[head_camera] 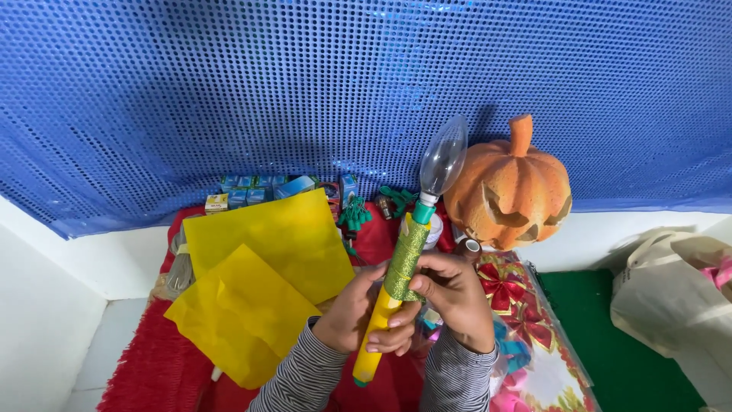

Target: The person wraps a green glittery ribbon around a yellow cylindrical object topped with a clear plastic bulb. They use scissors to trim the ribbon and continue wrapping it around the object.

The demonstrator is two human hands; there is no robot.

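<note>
Blue sequinned fabric (229, 91) forms the backdrop above a low work surface covered by a red fringed cloth (152, 366); all positions below are given relative to the orange carved pumpkin (509, 191), which stands at the back right. Far to the left of the pumpkin lie two overlapping yellow paper sheets (259, 267), and behind them a row of small blue boxes (252, 189) sits against the fabric. Nearer the pumpkin, just to its left, is a cluster of small green clips (354, 215). Directly in front of and slightly left of the pumpkin, the left hand (352, 314) is closed around the lower yellow section of a candle-shaped lamp stick (396, 275), and the right hand (456, 299) is closed on it from the other side, fingers at the band of green glitter wrap (406, 261). The stick's long axis runs diagonally: its yellow base points down and toward the person, while its clear flame-shaped bulb (443, 156) rises up and away, ending just left of the pumpkin's stem. Both hands grip at mid-length, touching each other, the left one lower on the shaft. In front of the pumpkin lies a clear packet with red bows (507, 294); to the pumpkin's right are a green mat (625, 336) and a cream cloth bag (671, 297).
</note>
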